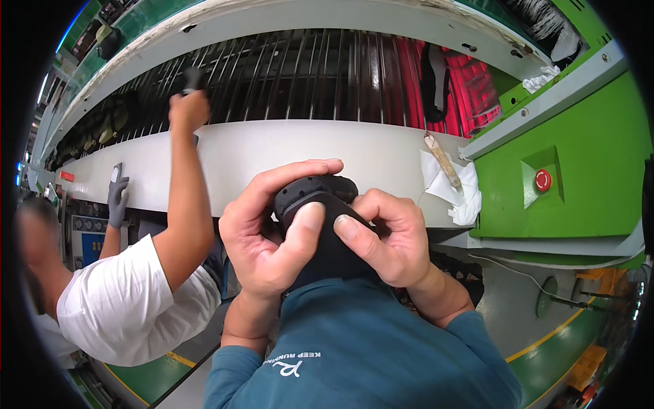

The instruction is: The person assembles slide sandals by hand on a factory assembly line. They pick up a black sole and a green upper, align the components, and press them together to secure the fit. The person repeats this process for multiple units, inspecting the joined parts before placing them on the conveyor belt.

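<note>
Close to my chest I hold a black shoe upper (315, 185), with a mesh-like surface and small dark holes along its curved top. A smooth, flat black part (335, 235) of it faces me. My left hand (269, 232) wraps its left side, fingers over the far edge and thumb pressed on the front. My right hand (394, 235) grips the right side, fingers curled behind and thumb on the flat part. The two thumbs nearly meet. The underside and far side are hidden.
A white ledge (272, 146) runs before a conveyor of metal rods (306, 75), with a dark shoe piece (434, 82) by the red glow. A brush-like tool (443, 162) lies on white cloth (470, 203). Right stands a green machine (579, 163); left, a co-worker's arm (184, 177) reaches over.
</note>
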{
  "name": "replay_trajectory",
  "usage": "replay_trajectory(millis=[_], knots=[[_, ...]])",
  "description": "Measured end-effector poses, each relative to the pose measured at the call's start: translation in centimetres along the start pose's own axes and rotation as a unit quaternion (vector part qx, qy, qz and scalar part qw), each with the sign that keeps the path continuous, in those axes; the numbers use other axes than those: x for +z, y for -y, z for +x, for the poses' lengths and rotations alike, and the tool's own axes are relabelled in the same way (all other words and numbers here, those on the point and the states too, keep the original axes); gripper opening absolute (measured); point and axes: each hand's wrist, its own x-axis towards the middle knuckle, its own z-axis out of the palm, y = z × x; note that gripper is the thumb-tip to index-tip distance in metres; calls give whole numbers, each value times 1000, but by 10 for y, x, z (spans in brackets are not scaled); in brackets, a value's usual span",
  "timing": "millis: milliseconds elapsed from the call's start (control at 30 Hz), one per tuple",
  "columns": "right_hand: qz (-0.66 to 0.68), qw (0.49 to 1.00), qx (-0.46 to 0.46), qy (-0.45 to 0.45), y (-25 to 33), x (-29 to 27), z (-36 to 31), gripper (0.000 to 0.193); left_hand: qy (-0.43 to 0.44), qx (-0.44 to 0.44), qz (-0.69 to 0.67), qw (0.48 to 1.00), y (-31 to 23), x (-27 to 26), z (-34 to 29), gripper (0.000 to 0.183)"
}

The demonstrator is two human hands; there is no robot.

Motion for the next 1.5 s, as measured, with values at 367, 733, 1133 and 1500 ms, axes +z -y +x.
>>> replay_trajectory(millis=[367,733,1133,1500], knots=[[-22,999,-20,26,2,4,0,21,1,30,14,999,4,-5,-1,31],[-44,999,-11,-4,4,4,23,24,35,-23,22,999,-2,-17,16,46],[-131,990,-40,-13,-18,-14,102,31,35,-39,-129,990,90,-12,68,77],[-115,993,-33,-16,-33,-35,127,42,14,-28,-73,997,95,-2,82,69]])
